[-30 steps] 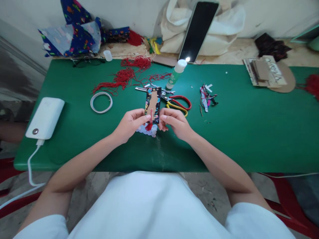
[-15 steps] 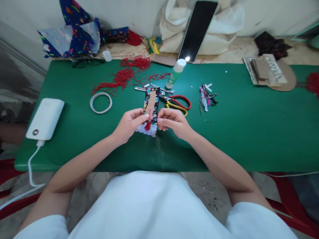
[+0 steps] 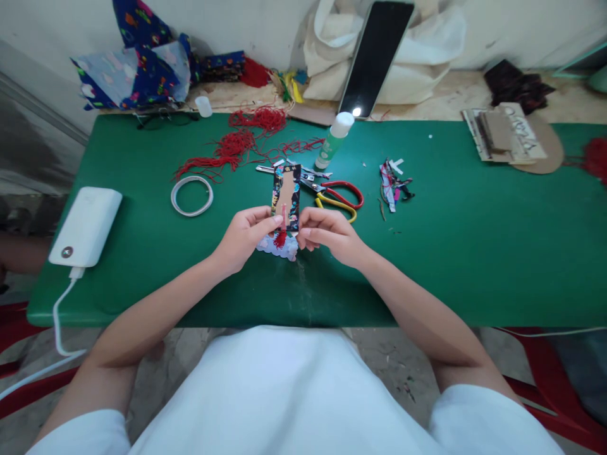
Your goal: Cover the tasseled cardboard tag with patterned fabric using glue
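Left hand (image 3: pixel 244 235) fingers pinch the lower left edge of the small card (image 3: pixel 286 193), thumb pressing near the red tassel (image 3: pixel 281 235) that lies on the card's bottom part. Right hand (image 3: pixel 327 234) fingers clamp the lower right edge, so both hands hold the card upright, just above the green table (image 3: pixel 474 240) and a white scalloped piece (image 3: pixel 277 248).

To do this step well, I think the tassel cord must stay in the card's middle w/ steady thumb pressure, and the card should not bend.

Behind the card are scissors (image 3: pixel 339 194) and a glue bottle (image 3: pixel 334 142). Red thread (image 3: pixel 237 146) is farther back, a tape ring (image 3: pixel 192 195) to the left, a power bank (image 3: pixel 86 225) near the left edge.
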`<state>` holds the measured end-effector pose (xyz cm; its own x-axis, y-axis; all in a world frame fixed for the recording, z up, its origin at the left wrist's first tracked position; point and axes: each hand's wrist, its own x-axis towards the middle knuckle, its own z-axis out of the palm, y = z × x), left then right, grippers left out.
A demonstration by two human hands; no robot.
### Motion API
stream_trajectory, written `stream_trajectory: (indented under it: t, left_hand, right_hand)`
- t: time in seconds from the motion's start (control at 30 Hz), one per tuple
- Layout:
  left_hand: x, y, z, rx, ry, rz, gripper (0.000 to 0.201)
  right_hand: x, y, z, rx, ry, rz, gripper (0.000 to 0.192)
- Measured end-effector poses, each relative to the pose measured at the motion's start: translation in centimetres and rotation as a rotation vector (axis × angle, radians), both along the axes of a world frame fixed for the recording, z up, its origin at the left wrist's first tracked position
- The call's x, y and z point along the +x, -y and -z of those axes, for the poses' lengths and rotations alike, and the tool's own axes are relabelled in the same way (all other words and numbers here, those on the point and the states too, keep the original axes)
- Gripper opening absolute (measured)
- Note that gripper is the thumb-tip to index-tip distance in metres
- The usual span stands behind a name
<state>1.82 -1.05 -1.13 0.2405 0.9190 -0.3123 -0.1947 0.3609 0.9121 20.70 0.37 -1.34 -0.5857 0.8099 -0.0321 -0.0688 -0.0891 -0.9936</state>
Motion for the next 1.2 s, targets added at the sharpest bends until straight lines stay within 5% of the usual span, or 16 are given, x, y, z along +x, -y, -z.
stream_trajectory:
  t: [0.37, 0.67, 0.9, 1.0, 1.1, 1.13, 1.2]
  left_hand:
    - [-0.2, 0.1, 0.1, 0.079, -0.046, 0.022, 0.023]
    - [-0.1, 0.1, -0.2, 0.103, -0.068, 0.008, 0.023]
    - [-0.1, 0.0, -0.3, 0.153, -0.106, -0.007, 0.021]
    - [-0.2, 0.0, -0.4, 0.112, -0.115, -0.009, 0.021]
    - [-0.2, 0.0, -0.4, 0.115, -0.121, 0.002, 0.022]
    - [-0.2, 0.1, -0.4, 0.123, -0.125, 0.007, 0.022]
    - [-0.2, 0.1, -0.4, 0.129, -0.132, 0.017, 0.024]
  right_hand:
    - [-0.3, -0.4, 0.2, -0.036, 0.138, 0.105, 0.023]
    - [-0.1, -0.5, 0.1, -0.185, 0.081, 0.012, 0.022]
    - [0.4, -1.2, 0.0, -0.100, 0.154, 0.083, 0.019]
    - [2.6, -2.8, -0.4, 0.117, 0.365, 0.227, 0.019]
    - [5.9, -4.7, -0.8, 0.517, 1.003, 0.554, 0.020]
    - [7.0, -5.2, -0.8, 0.568, 1.251, 0.627, 0.022]
    - [9.1, -6.0, -0.8, 0.547, 1.346, 0.656, 0.024]
